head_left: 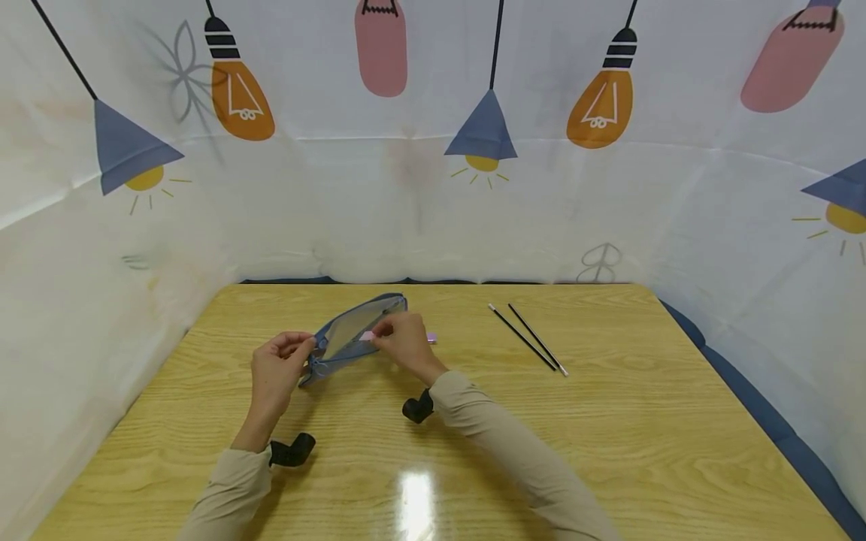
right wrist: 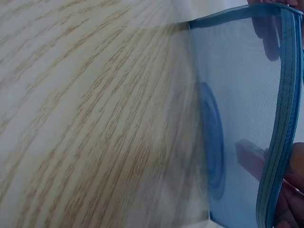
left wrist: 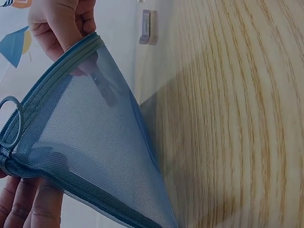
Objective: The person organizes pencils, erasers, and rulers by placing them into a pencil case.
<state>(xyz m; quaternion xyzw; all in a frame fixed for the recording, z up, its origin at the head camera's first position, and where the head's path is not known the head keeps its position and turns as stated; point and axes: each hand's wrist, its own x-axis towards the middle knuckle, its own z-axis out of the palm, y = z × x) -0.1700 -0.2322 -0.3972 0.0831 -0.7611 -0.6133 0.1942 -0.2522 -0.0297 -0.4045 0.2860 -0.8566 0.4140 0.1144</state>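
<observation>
A blue mesh zip pouch (head_left: 348,330) is held up off the table, tilted, its zipped edge open. My left hand (head_left: 277,368) grips its left end beside the zipper, where a ring pull (left wrist: 19,123) hangs in the left wrist view. My right hand (head_left: 409,346) reaches to the pouch's mouth and pinches a small pale pink strip (head_left: 367,336). Through the mesh in the right wrist view, that strip (right wrist: 251,156) shows as a flat, blunt-ended piece inside the pouch. Its exact kind is unclear, as my fingers cover one end.
A small shiny purple-pink object (head_left: 431,338) lies on the wooden table (head_left: 609,436) just beyond my right hand. Two thin black pencils (head_left: 521,336) with pale ends lie farther right. A white printed cloth (head_left: 433,210) hangs around the table.
</observation>
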